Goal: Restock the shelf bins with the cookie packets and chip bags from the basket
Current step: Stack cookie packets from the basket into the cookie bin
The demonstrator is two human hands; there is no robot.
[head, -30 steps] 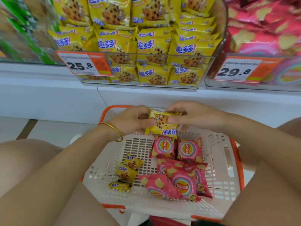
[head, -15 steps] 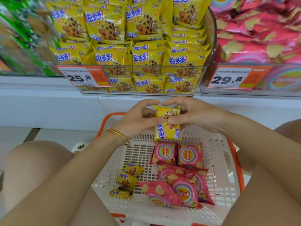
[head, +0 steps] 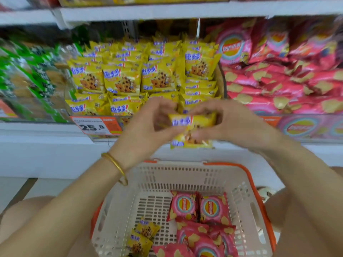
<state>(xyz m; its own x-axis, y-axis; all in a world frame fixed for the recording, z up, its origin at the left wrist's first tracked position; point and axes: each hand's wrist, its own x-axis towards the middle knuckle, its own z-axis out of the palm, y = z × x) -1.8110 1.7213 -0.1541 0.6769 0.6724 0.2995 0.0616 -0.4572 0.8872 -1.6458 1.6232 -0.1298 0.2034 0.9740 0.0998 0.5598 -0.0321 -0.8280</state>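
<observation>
We see both hands meeting on the held cookie packets (head: 193, 121): the left hand (head: 146, 127) pinches one end between curled fingers and thumb, and the right hand (head: 229, 125) pinches the other. Just beyond the fingertips stands the cookie bin (head: 89, 111), well stocked. Below the fingers sits the basket (head: 185, 165), with chip bags (head: 213, 210) under the right fingers and loose cookie packets (head: 143, 236) under the left

The cookie packets (head: 193, 120) are yellow with blue-and-white lettering and a brown chip-studded cookie picture. The chip bags (head: 183, 204) are pink-red, printed with pale yellow crisps and a rainbow ring round the logo. The basket (head: 185, 175) is cream with slotted walls and an orange rim; the price tag (head: 96, 125) is orange and white with black figures.
</observation>
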